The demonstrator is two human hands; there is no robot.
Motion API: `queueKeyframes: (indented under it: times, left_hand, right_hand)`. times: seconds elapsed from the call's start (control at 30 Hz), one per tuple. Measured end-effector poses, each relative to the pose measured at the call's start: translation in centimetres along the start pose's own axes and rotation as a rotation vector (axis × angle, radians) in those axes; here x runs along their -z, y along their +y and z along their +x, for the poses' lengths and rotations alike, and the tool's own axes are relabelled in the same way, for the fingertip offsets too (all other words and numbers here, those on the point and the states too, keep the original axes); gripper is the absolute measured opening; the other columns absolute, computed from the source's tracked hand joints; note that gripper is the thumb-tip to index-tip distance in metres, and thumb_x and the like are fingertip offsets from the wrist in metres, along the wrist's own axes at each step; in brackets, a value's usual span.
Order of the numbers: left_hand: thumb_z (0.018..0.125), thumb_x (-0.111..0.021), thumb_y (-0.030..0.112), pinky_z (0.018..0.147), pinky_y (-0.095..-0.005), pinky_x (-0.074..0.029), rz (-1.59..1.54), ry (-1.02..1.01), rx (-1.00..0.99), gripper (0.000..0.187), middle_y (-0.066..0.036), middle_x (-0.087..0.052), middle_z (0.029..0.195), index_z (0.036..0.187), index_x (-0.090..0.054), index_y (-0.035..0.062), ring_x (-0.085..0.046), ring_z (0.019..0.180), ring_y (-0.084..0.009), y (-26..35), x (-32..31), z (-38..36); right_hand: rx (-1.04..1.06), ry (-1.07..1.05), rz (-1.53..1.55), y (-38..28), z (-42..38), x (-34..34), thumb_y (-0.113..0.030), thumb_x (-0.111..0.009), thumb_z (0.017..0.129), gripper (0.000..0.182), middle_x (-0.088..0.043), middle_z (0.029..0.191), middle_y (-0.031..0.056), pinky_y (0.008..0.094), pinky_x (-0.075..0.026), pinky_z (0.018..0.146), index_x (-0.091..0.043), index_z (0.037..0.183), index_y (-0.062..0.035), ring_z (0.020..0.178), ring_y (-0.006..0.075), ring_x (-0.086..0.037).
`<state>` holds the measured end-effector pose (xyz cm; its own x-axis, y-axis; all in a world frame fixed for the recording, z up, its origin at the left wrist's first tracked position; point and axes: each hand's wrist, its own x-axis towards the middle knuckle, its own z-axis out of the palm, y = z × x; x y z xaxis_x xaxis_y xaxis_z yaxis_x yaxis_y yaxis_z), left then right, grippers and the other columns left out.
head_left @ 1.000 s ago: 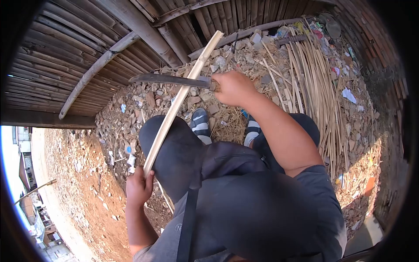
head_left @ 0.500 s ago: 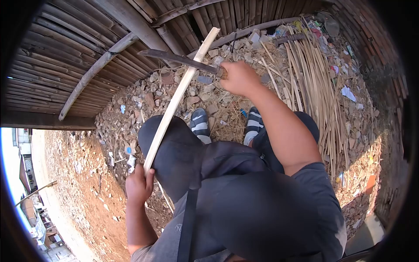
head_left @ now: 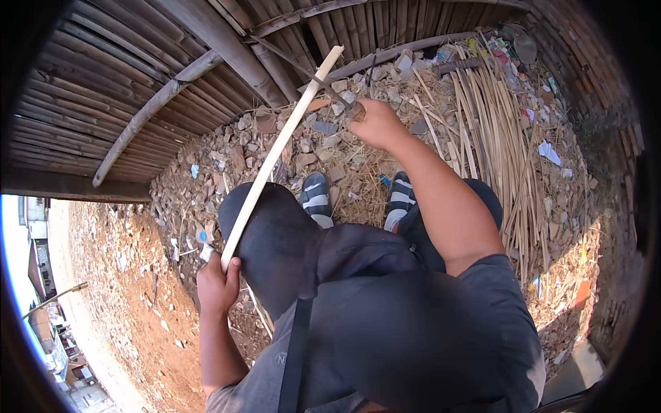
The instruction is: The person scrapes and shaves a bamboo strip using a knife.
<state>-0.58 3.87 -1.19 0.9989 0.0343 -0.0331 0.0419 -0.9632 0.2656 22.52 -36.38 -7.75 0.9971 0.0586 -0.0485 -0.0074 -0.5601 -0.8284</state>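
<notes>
My left hand [head_left: 218,286] is closed around the lower end of a long, pale bamboo strip [head_left: 277,153]. The strip slants up and away across my left thigh, its far end out over the rubble. In my right hand [head_left: 377,125] is the handle of a machete, gripped tightly. The dark machete blade [head_left: 335,93] is seen nearly edge-on and crosses the strip close to its far end. Its tip points up and left toward the bamboo wall.
Many split bamboo strips [head_left: 499,131] lie in a pile on the right. Stony rubble [head_left: 303,148] with litter surrounds my sandaled feet [head_left: 317,194]. A slatted bamboo wall [head_left: 103,82] with poles rises at the upper left; a brick wall [head_left: 585,55] stands right.
The machete blade has turned from showing its flat side to nearly edge-on, its tip swinging upward. It now crosses the bamboo strip nearer the far end. My left hand has shifted slightly.
</notes>
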Motion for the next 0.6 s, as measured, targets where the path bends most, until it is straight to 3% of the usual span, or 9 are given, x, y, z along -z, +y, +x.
queueKeyframes:
  times: [0.1,0.2,0.23,0.33,0.43,0.6]
  left_hand:
    - [0.1,-0.066,0.041,0.053,-0.0505,-0.045,-0.038,0.005,-0.046,0.046,-0.021,-0.056,0.06,0.079,-0.051,0.002,-0.06,0.058,-0.0459,-0.1,-0.4,0.2]
    - [0.1,-0.066,0.042,0.052,-0.0506,-0.045,-0.035,-0.042,-0.023,0.047,-0.021,-0.057,0.06,0.08,-0.052,0.002,-0.061,0.057,-0.0454,-1.0,-0.1,0.0]
    - [0.1,-0.065,0.043,0.052,-0.051,-0.045,-0.025,-0.01,-0.048,0.047,-0.021,-0.057,0.059,0.08,-0.052,0.0026,-0.061,0.057,-0.0454,-1.5,-0.2,-0.1]
    - [0.099,-0.066,0.043,0.052,-0.0512,-0.045,0.066,0.013,-0.01,0.047,-0.019,-0.057,0.057,0.08,-0.053,0.0029,-0.061,0.056,-0.0451,-2.2,0.4,-0.2]
    - [0.099,-0.066,0.042,0.052,-0.0509,-0.045,0.088,0.005,-0.013,0.046,-0.019,-0.057,0.057,0.08,-0.053,0.0026,-0.061,0.055,-0.0447,-1.9,1.5,-0.2]
    - [0.1,-0.065,0.04,0.052,-0.0498,-0.045,-0.037,-0.028,-0.051,0.044,-0.02,-0.057,0.058,0.08,-0.055,0.0017,-0.061,0.055,-0.0448,-1.6,0.8,-0.2]
  right_hand:
    - [0.278,-0.076,-0.294,-2.5,-2.3,-0.1,-0.021,-0.071,0.074,0.033,-0.072,0.089,0.021,0.0509,-0.055,0.078,-0.071,0.103,-0.0053,0.088,0.0421,-0.069]
    - [0.343,-0.253,-0.49,-4.4,-3.1,0.8,-0.02,-0.071,0.074,0.035,-0.072,0.09,0.021,0.0504,-0.054,0.078,-0.071,0.107,-0.0066,0.087,0.0422,-0.069]
    - [0.221,-0.309,-0.4,-3.1,-1.9,0.6,-0.022,-0.07,0.075,0.035,-0.074,0.098,0.0203,0.0507,-0.056,0.087,-0.073,0.107,-0.0094,0.097,0.0403,-0.07]
    - [-0.079,-0.096,-0.044,0.8,1.2,0.5,-0.023,-0.07,0.076,0.034,-0.074,0.1,0.0209,0.0504,-0.056,0.088,-0.073,0.107,-0.0084,0.097,0.0406,-0.07]
    - [-0.062,-0.068,-0.171,0.3,1.0,1.3,-0.024,-0.07,0.077,0.034,-0.073,0.102,0.0214,0.0499,-0.056,0.088,-0.072,0.108,-0.0075,0.098,0.0408,-0.07]
    - [0.201,-0.261,-0.401,-4.0,-3.0,0.7,-0.023,-0.071,0.077,0.039,-0.074,0.104,0.0196,0.05,-0.055,0.089,-0.072,0.113,-0.0089,0.101,0.0408,-0.069]
